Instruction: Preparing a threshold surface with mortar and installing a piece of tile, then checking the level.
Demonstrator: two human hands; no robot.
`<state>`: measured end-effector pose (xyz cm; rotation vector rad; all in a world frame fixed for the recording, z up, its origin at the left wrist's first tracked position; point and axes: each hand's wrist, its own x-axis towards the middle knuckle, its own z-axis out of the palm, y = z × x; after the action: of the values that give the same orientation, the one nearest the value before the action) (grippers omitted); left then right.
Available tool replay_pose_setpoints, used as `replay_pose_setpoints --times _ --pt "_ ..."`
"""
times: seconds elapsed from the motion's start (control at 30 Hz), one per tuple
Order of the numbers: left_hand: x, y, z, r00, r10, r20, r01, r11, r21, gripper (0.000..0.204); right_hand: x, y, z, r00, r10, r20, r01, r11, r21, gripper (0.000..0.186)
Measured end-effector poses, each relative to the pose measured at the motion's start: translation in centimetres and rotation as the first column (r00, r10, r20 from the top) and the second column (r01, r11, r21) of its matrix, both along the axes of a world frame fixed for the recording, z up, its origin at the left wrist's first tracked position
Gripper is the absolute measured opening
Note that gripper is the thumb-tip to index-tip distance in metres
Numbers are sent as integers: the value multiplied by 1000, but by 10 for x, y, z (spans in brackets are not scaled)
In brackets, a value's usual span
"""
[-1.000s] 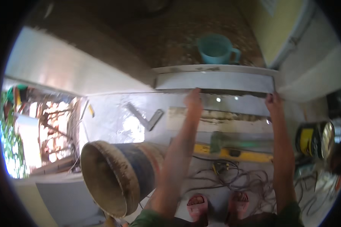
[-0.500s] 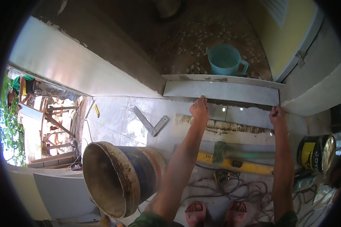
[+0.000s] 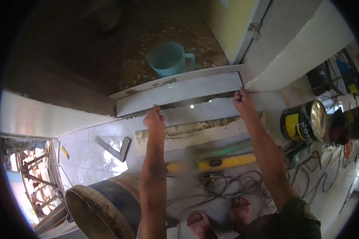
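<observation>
A long white tile strip (image 3: 179,91) stands upright against a step riser, with a dark gap under its lower edge. My left hand (image 3: 154,118) grips the strip's lower edge left of its middle. My right hand (image 3: 242,102) holds the same edge near its right end. A second white strip (image 3: 203,131) with mortar along its top edge lies flat on the tiled floor just below my hands.
A teal mug-shaped bucket (image 3: 169,58) stands on the pebbled floor above the step. A metal square (image 3: 115,148), a yellow spirit level (image 3: 217,162), tangled cables (image 3: 235,184), a yellow-and-black tin (image 3: 301,121) and a dirty blue drum (image 3: 103,208) lie around my feet.
The view has swung so the step sits higher and more tilted. Both hands have stayed on the strip's lower edge while it was raised upright against the riser.
</observation>
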<state>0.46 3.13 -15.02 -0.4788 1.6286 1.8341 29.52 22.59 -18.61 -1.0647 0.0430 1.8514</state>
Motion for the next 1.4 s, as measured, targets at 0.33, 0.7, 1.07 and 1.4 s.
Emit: replay_pose_setpoints --times 0.33,0.7,1.07,1.4 --pt "7 8 18 999 -41 -32 40 999 -10 7 3 0 26 998 -57 40 58 998 -37 12" --pt "11 11 18 1000 -9 27 8 999 39 9 8 5 28 995 13 94 -10 999 -31 12" --pt "11 17 23 1000 18 -14 -17 995 98 14 -6 4 42 996 -10 93 10 1000 -3 13" --pt "8 13 30 999 -1 -49 8 989 148 11 3 -1 45 990 114 87 -122 989 86 14"
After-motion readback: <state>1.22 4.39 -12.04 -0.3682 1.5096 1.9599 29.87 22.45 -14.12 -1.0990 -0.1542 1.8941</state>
